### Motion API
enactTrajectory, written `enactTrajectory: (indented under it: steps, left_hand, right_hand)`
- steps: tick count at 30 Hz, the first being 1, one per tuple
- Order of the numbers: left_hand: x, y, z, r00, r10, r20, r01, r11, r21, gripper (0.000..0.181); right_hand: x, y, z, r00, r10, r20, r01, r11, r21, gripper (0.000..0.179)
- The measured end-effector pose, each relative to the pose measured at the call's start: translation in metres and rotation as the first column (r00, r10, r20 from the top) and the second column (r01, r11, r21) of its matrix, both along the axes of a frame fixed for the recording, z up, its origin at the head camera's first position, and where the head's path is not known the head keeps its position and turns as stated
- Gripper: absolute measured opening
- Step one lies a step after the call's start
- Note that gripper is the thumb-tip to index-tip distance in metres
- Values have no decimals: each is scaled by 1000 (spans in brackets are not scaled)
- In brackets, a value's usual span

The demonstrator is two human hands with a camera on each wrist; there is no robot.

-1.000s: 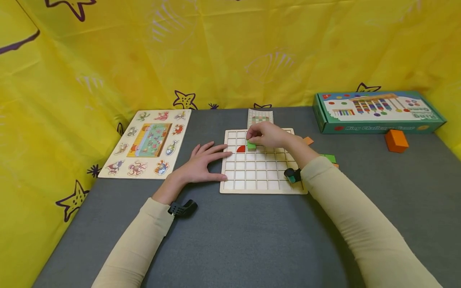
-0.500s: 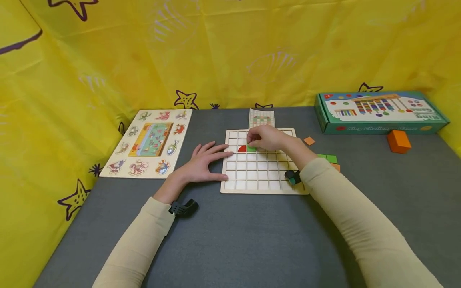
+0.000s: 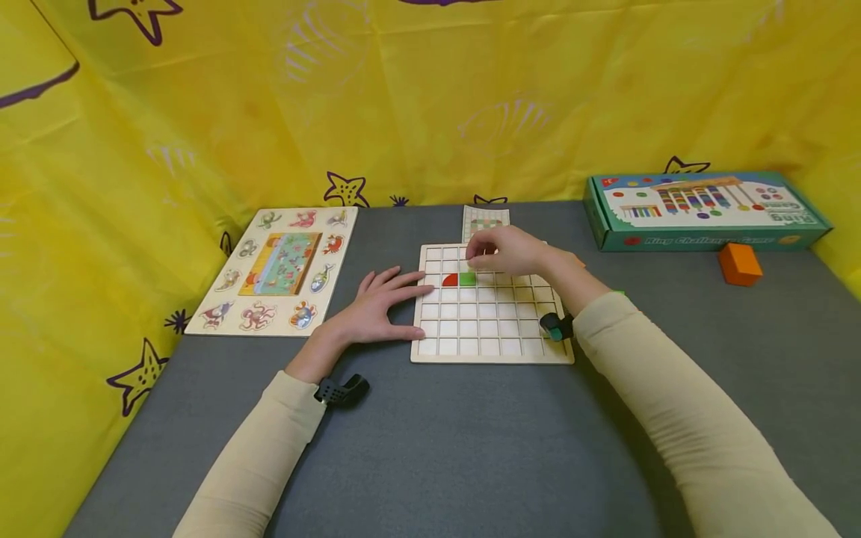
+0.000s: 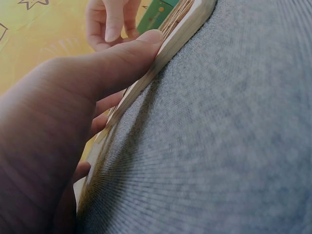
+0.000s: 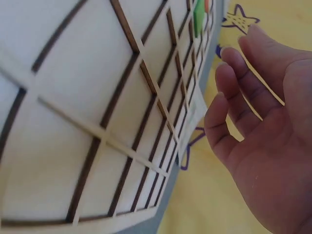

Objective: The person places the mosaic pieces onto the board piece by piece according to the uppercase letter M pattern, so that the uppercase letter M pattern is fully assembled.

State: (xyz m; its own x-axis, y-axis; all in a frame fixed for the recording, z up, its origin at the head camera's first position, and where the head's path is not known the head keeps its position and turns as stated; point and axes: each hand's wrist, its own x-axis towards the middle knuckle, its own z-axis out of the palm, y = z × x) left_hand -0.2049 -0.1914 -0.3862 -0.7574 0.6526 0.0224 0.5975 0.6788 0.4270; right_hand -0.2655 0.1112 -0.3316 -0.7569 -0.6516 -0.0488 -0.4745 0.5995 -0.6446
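A pale wooden grid board (image 3: 491, 359) with white cells lies on the dark grey table. My left hand (image 3: 370, 310) rests at its left edge, fingers spread; the left wrist view shows the thumb (image 4: 141, 44) on the wooden rim. In neighbouring cells near the upper left sit a red quarter-round tile (image 3: 450, 280) and a green square tile (image 3: 467, 279). Just above and right of the green tile hovers my right hand (image 3: 507, 252), fingers loosely bent. The right wrist view shows nothing in that hand, with the green tile (image 5: 199, 18) apart from the fingertips.
Behind the board lies a printed pattern card (image 3: 476, 215), partly covered. An animal picture puzzle (image 3: 235, 325) lies at left. At right are a green game box (image 3: 706, 240) and an orange block (image 3: 740, 265). My right arm mostly hides loose tiles beside the board.
My right hand has set the green square tile down beside the red one, released it and lifted slightly up and right. The left hand stays at the board's edge.
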Motion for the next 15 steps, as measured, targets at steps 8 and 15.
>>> enactTrajectory:
  steps: [8, 15]
  left_hand:
    - [-1, -1, 0, 1000, 0, -14, 0, 1000, 15, 79]
    - [-1, 0, -1, 1000, -5, -13, 5, 1000, 8, 80]
  right_hand:
    - [4, 18, 5, 999, -37, 7, 37, 997, -62, 18]
    - [11, 40, 7, 995, -88, 47, 92, 993, -72, 25]
